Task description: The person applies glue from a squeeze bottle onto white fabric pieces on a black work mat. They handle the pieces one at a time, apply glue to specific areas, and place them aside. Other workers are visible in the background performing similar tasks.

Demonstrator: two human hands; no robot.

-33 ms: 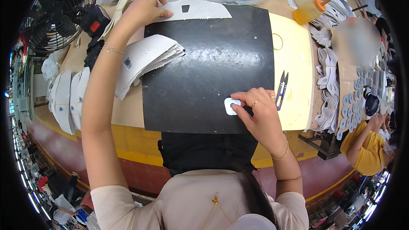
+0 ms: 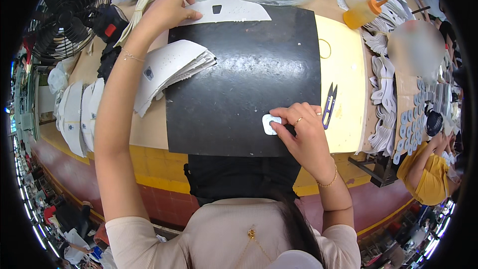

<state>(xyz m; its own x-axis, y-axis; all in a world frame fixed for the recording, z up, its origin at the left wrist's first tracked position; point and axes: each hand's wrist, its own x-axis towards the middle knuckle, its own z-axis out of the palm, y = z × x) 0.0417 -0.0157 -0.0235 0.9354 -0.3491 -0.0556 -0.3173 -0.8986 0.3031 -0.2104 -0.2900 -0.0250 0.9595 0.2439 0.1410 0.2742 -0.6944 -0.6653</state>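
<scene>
"Neither hand is visibly shifting since the earlier frame. Where's the white patch sitting?"

"Right hand's fingers are pinching its right side. Farther off, the left hand's are staying spread, thumb touching the white panel."

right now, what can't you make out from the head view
All in the head view:
Part of the small white piece: hidden by the right hand and its grip.
Part of the long white piece: hidden under the left hand.
Number of sheets in the white stack: they overlap too closely.
Top of the black fan: cut off by the picture's upper edge.
</scene>
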